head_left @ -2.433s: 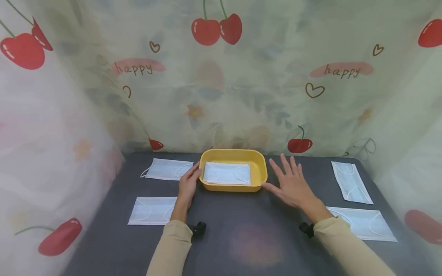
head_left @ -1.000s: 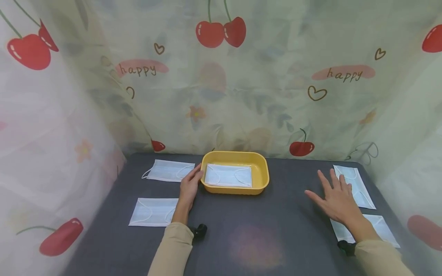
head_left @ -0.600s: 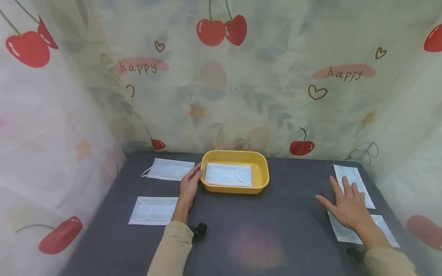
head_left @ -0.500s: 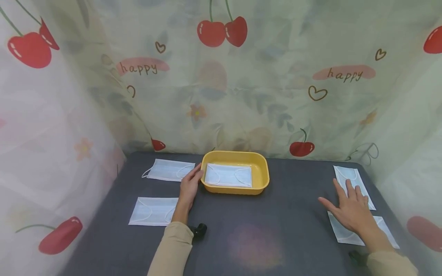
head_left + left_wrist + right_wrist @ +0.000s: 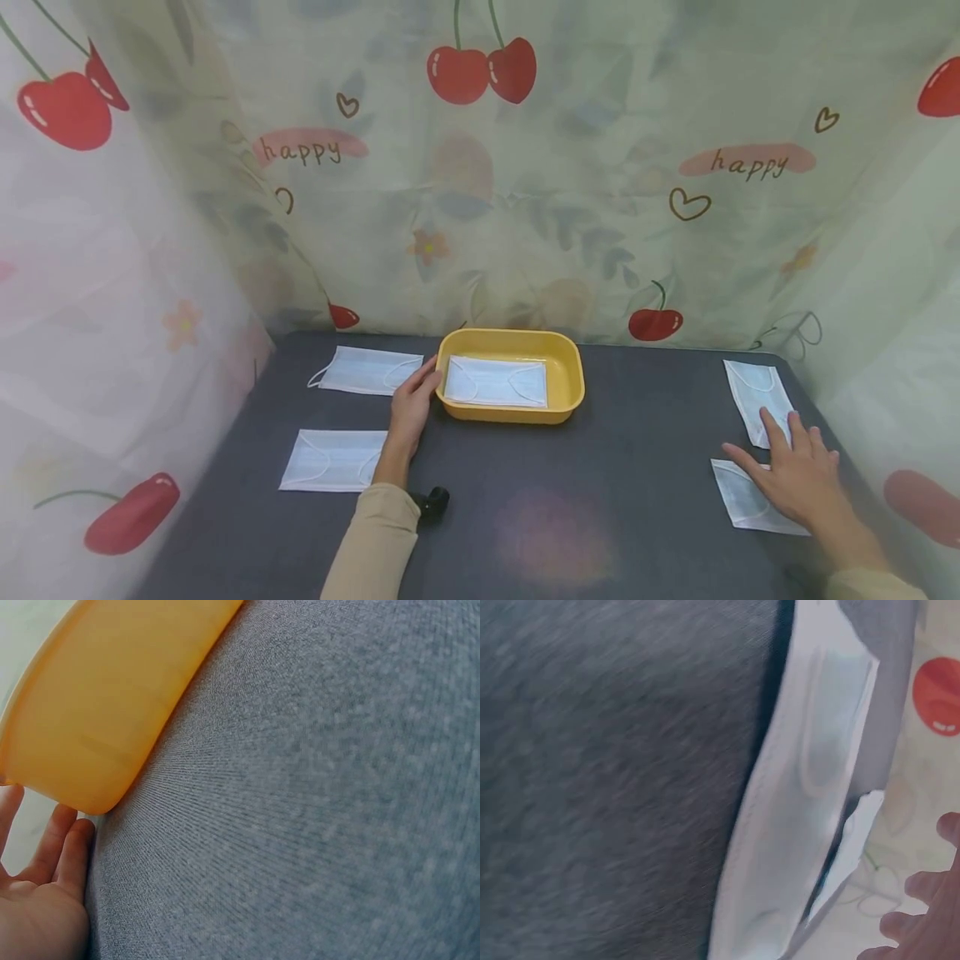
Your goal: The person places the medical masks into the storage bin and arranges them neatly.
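Observation:
A yellow tray [image 5: 508, 412] stands at the back middle of the table, with a pale blue face mask [image 5: 495, 381] lying flat in it. My left hand [image 5: 409, 410] touches the tray's left end; in the left wrist view, the fingers [image 5: 52, 844] reach its outer wall fairly straight. On the right, my right hand [image 5: 806, 479] is spread over the near right mask [image 5: 753, 504] and hides part of it. Its fingertips overlap the lower end of the far right mask [image 5: 759, 396]. Nothing is held in this hand, whose fingers [image 5: 926, 885] show spread in the right wrist view.
Two more masks lie on the left: one at the back [image 5: 367, 369], partly behind my left hand, and one nearer [image 5: 330, 460], partly behind the wrist. The dark grey tabletop [image 5: 555, 517] ends at a cherry-printed curtain [image 5: 480, 233] around the back and sides.
My right hand has moved from beside the tray's right end out to the right and nearer, over the near right mask. The left hand stays at the tray, and the tray has not moved.

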A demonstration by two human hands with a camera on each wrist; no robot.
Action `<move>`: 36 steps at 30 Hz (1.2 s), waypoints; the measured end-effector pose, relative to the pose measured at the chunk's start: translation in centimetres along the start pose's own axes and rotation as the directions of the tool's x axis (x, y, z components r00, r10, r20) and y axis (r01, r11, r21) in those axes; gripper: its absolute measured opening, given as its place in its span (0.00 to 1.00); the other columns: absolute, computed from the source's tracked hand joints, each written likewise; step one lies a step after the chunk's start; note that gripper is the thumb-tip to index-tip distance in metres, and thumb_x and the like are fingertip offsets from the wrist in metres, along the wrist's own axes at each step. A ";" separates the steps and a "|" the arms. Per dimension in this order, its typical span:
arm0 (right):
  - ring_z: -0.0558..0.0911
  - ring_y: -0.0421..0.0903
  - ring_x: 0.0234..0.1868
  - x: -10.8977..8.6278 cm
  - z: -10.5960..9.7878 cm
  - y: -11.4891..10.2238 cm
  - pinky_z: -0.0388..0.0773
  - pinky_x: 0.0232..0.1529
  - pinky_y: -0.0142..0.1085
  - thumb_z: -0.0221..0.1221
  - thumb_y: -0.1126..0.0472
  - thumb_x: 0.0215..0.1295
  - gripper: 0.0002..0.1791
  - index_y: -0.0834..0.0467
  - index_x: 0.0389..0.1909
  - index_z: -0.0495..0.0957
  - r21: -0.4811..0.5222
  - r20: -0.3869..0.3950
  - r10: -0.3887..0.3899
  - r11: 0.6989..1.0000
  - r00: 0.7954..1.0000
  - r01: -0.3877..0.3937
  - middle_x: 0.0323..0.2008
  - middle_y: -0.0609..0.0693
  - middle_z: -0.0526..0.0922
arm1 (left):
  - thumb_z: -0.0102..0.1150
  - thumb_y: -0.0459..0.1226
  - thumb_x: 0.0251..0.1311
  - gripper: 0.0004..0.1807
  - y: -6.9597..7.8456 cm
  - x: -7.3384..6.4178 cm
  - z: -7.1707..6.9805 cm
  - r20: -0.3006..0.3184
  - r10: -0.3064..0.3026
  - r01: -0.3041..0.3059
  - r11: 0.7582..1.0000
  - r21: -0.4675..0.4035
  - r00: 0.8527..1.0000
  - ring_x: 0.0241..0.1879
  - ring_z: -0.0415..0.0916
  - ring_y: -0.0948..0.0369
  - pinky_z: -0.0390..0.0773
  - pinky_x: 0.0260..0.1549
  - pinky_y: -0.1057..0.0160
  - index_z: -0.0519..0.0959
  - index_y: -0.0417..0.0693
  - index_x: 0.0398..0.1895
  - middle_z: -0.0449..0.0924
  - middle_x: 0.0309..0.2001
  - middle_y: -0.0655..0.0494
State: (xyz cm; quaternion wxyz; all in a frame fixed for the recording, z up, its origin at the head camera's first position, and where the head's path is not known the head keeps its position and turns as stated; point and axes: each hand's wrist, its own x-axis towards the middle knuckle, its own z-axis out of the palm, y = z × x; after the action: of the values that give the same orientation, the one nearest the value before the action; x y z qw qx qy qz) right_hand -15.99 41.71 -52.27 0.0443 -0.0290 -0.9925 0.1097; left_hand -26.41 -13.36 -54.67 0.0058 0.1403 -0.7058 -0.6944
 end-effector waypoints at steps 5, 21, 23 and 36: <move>0.54 0.88 0.65 -0.6 0.2 1.2 0.51 0.55 0.83 0.50 0.29 0.69 0.54 0.65 0.78 0.48 -0.015 -0.012 0.012 1.000 1.000 -0.012 0.70 0.85 0.50 | 0.59 0.54 0.68 0.24 0.1 0.0 0.1 0.000 -0.002 0.002 1.000 0.000 1.000 0.76 0.64 0.59 0.61 0.77 0.50 0.76 0.72 0.67 0.74 0.71 0.62; 0.65 0.85 0.54 -1.2 2.5 4.2 0.63 0.45 0.78 0.56 0.30 0.66 0.54 0.72 0.71 0.56 -0.041 -0.067 0.039 0.998 0.997 -0.042 0.62 0.85 0.59 | 0.59 0.55 0.68 0.24 0.1 0.0 0.0 -0.007 -0.003 0.003 1.000 0.002 1.000 0.76 0.64 0.58 0.61 0.77 0.48 0.76 0.73 0.67 0.74 0.71 0.63; 0.64 0.86 0.54 -1.3 2.8 4.5 0.63 0.46 0.78 0.57 0.31 0.66 0.54 0.74 0.71 0.55 -0.032 -0.066 0.046 0.998 0.997 -0.048 0.62 0.86 0.59 | 0.59 0.55 0.68 0.24 0.1 0.0 0.0 -0.006 -0.007 0.007 1.000 0.005 1.000 0.76 0.64 0.58 0.61 0.78 0.48 0.76 0.73 0.67 0.74 0.71 0.63; 0.60 0.87 0.58 -1.7 2.4 5.5 0.62 0.54 0.78 0.52 0.38 0.73 0.52 0.78 0.73 0.47 0.069 0.029 0.095 0.993 0.995 -0.096 0.60 0.90 0.56 | 0.59 0.55 0.68 0.24 0.2 -0.1 -0.1 -0.007 -0.010 0.010 1.000 0.011 1.000 0.76 0.64 0.59 0.62 0.77 0.50 0.76 0.73 0.67 0.74 0.71 0.63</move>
State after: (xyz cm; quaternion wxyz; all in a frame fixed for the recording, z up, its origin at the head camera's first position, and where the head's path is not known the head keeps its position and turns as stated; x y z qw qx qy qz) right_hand -14.28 46.48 -55.96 0.0275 -0.0735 -0.9860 0.1470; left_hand -26.28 -13.43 -54.44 0.0040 0.1462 -0.7087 -0.6901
